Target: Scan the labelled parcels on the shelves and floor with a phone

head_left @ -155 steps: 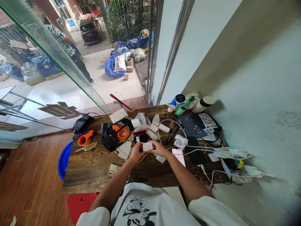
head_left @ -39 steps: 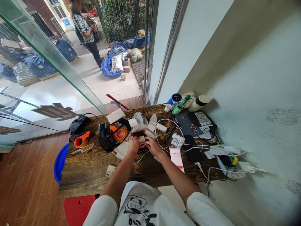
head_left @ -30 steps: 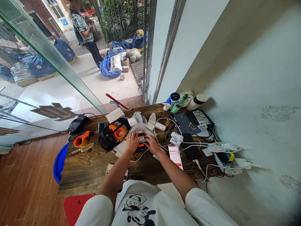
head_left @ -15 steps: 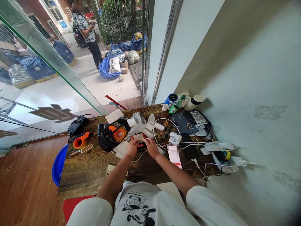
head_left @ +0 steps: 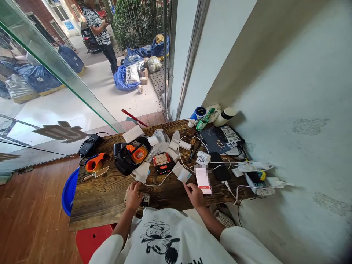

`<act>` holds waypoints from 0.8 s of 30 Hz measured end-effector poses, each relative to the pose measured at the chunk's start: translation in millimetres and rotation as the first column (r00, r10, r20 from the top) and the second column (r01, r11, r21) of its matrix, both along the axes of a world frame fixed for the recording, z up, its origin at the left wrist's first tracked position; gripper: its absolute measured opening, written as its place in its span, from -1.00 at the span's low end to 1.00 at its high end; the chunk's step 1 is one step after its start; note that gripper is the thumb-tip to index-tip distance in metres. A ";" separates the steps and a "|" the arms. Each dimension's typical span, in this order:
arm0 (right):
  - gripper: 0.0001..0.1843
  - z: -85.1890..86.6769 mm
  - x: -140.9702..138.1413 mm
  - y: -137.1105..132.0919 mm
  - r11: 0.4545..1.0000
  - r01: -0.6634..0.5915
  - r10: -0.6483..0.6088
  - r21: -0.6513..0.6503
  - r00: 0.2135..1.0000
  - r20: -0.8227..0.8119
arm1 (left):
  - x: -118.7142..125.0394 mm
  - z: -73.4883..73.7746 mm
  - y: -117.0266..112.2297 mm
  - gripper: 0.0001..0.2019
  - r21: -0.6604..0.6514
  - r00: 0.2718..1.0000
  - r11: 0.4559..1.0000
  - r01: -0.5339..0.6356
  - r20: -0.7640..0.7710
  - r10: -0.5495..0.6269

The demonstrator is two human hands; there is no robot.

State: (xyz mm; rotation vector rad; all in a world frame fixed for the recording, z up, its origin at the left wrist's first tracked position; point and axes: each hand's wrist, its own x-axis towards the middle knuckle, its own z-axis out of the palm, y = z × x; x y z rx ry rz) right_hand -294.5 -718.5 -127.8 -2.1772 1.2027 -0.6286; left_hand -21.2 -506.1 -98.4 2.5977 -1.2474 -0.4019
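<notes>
My left hand (head_left: pixel 134 196) lies over a phone (head_left: pixel 145 200) near the table's front edge, its fingers reaching forward past it; part of the phone is hidden under the hand. My right hand (head_left: pixel 195 195) is at the near edge of a small slip of paper (head_left: pixel 184 175), fingertips close to its corner, fingers loosely bent. Whether they touch the slip is hard to tell. Between and beyond both hands stands a small red and black box (head_left: pixel 162 164), touched by neither. A pink and white card (head_left: pixel 202 181) lies just beyond my right hand.
A black headset (head_left: pixel 128 159) with an orange tape dispenser (head_left: pixel 139 154) sits left of the box. Farther left are a knife (head_left: pixel 96 173), another orange dispenser (head_left: pixel 95 163) and a black adapter (head_left: pixel 90 145). White cables (head_left: pixel 154 184) cross the wooden table. A person (head_left: pixel 100 33) stands outside.
Both hands have let go of the red and black box and drawn back toward me. The left moved onto the phone, the right beside the paper slip. The box stays on the table.
</notes>
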 end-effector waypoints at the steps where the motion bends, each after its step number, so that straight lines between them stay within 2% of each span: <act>1: -0.55 -1.5 -0.2 3.5 1.000 -0.013 0.013 0.002 1.000 0.009 | -0.6 -3.6 12.1 -0.37 0.087 0.997 0.994 0.072 -0.008 -0.072; 4: -0.54 -3.4 6.0 7.6 0.999 -0.036 0.036 0.002 0.999 0.021 | 0.3 -13.4 38.4 -0.10 0.345 0.972 0.910 0.229 -0.040 -0.230; 6: -0.50 -2.9 13.2 6.7 0.999 -0.033 0.033 -0.006 0.999 0.019 | 3.7 -16.7 45.6 -0.09 0.465 0.959 0.844 0.267 -0.041 -0.281; 8: -0.49 -1.6 20.7 3.9 0.999 -0.031 0.031 -0.015 0.999 0.022 | 8.4 -16.2 45.2 -0.13 0.515 0.948 0.807 0.289 -0.034 -0.317; 13: -0.58 5.2 25.7 -21.7 0.999 0.007 -0.006 -0.036 1.000 0.020 | 17.2 -9.4 35.2 -0.15 0.500 0.922 0.787 0.361 -0.065 -0.382; 15: -0.68 10.6 18.7 -45.2 0.993 0.101 -0.100 -0.061 0.995 0.011 | 17.9 -10.5 34.5 -0.12 0.502 0.924 0.790 0.353 -0.053 -0.379; 17: -0.73 16.9 8.7 -74.6 0.964 0.249 -0.250 -0.091 0.968 -0.001 | 17.6 -13.8 35.2 -0.10 0.507 0.927 0.791 0.342 -0.047 -0.371; 20: -0.60 23.8 -3.6 -118.4 0.910 0.405 -0.410 -0.090 0.910 -0.057 | 17.2 -19.2 35.9 -0.09 0.503 0.929 0.795 0.339 -0.047 -0.367; 22: -0.53 24.0 -6.1 -140.8 0.902 0.428 -0.431 -0.046 0.895 -0.116 | 17.5 -20.9 35.6 -0.08 0.503 0.931 0.796 0.336 -0.049 -0.362; 24: -0.54 20.9 -4.1 -156.1 0.903 0.428 -0.419 0.014 0.890 -0.178 | 18.1 -20.7 35.3 -0.09 0.499 0.933 0.799 0.335 -0.054 -0.357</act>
